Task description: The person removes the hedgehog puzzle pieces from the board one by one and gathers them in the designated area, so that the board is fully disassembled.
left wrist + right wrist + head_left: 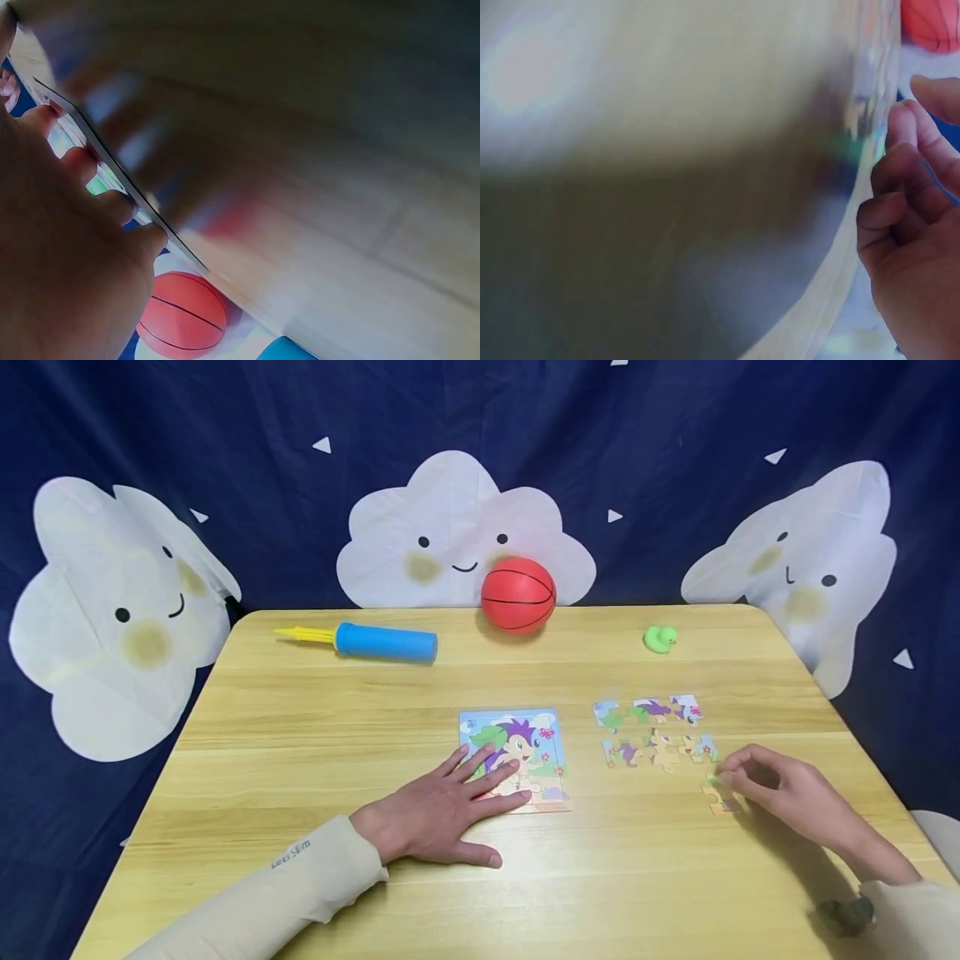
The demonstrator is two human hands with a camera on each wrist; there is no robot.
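My left hand (442, 814) lies with fingers spread over the lower left of a square puzzle board (542, 737) printed with a purple-haired cartoon hedgehog. Jigsaw outlines show on the board's lower part, partly covered by the fingers. To the right, my right hand (787, 793) has thumb and forefinger brought together at the upper edge of a puzzle piece (722, 803), which lies at the table surface. Its other fingers are curled, as the right wrist view shows. Loose pieces lie in two rows between the hands, an upper row (649, 710) and a lower row (663, 750).
A blue hand pump (386, 642) with a yellow nozzle lies at the back left of the wooden table (300, 718). The red ball (518, 596) with black lines sits at the back edge. A green toy duck (660, 639) stands at the back right. Behind hangs a dark blue cloud-patterned curtain (645, 427).
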